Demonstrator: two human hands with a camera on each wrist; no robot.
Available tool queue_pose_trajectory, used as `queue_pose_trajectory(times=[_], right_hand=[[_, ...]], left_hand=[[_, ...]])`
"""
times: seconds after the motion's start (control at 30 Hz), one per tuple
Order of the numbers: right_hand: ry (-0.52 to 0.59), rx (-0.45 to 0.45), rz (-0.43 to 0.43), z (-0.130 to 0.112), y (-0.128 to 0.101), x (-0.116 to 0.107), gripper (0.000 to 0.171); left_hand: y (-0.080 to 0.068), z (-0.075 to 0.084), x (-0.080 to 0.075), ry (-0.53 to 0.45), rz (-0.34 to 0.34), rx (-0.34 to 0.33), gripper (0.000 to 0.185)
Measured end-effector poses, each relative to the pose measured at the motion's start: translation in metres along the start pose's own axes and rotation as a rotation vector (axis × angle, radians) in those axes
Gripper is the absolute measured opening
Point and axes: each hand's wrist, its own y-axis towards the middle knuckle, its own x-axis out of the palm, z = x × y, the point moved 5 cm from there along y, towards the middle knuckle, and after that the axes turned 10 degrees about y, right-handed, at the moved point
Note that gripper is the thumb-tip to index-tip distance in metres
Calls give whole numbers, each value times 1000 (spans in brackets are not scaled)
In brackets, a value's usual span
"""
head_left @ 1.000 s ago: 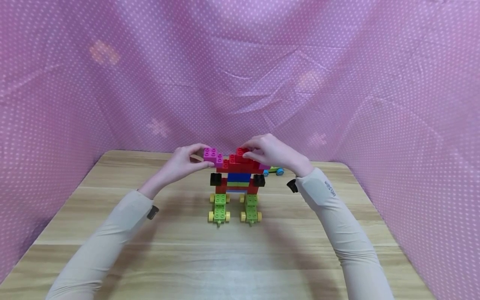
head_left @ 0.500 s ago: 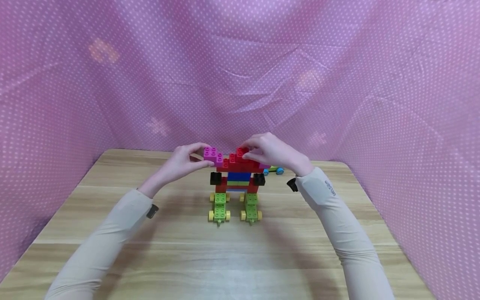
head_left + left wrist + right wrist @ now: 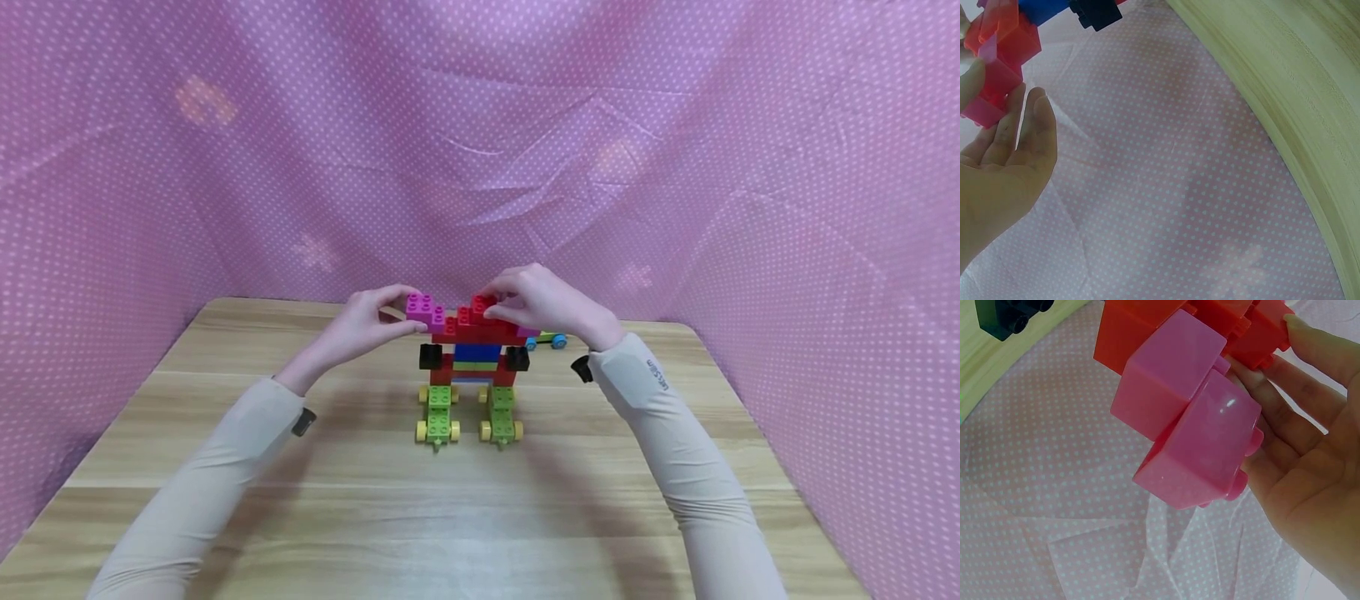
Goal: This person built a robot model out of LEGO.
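A figure of toy building blocks stands on the table, with red blocks [image 3: 476, 334] across its top and a blue block [image 3: 477, 353] below them. Its feet are two green wheeled bases [image 3: 438, 425] with yellow wheels; black blocks [image 3: 431, 357] jut out at both sides. My left hand [image 3: 367, 321] pinches the pink blocks [image 3: 422, 309] at the upper left between thumb and fingers. With thumb and fingertips, my right hand [image 3: 542, 304] pinches a red block [image 3: 480, 308] on top. More pink blocks [image 3: 1200, 437] show at the other side in the right wrist view.
Behind the figure, to the right, sits a small green wheeled base with blue wheels [image 3: 558, 341], partly hidden by the right hand and figure. The wooden table [image 3: 337, 517] ends at a pink dotted cloth [image 3: 480, 150] hanging around the back and sides.
Hardly anything differs: both hands keep their hold on the blocks, and the figure stays in place. The whole view has shifted very slightly.
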Motion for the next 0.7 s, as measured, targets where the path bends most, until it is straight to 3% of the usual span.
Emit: queue_pose_trajectory(times=[0.7], right_hand=[[-8, 30, 4, -1, 1, 2, 25]], left_hand=[[0, 2, -1, -11, -8, -6, 44]])
